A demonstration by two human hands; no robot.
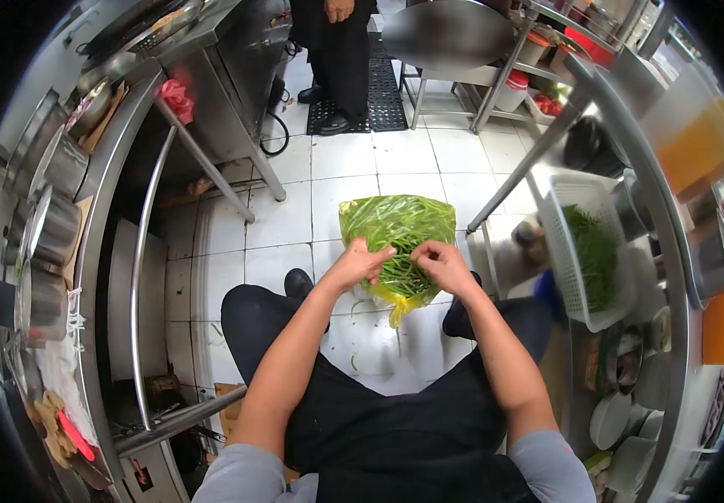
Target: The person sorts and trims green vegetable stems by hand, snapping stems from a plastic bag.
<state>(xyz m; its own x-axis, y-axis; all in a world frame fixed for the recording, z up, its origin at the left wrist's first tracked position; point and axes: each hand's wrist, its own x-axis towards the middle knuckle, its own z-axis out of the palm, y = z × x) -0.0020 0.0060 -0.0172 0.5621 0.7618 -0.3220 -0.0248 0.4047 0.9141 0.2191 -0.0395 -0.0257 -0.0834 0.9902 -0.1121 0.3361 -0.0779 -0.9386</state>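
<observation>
A yellow-green plastic bag (358, 214) lies open on the floor between my feet, with a gathered yellow end towards me. Long thin green beans (404, 272) show through its opening. Over the bag's left side, my left hand (358, 267) is closed, its thumb pointing right; what its fingers hold is hidden. From the right, my right hand (446, 267) reaches over the beans, thumb and fingertips pinched together. A thin green bean seems to be in that pinch, though it is small and partly covered.
On the right shelf stands a white plastic basket (576, 306) of green beans. A steel counter with pots (48, 226) runs along the left. Ahead, another person (333, 59) stands by a black mat (389, 84). A metal shelf leg (538, 155) rises at right.
</observation>
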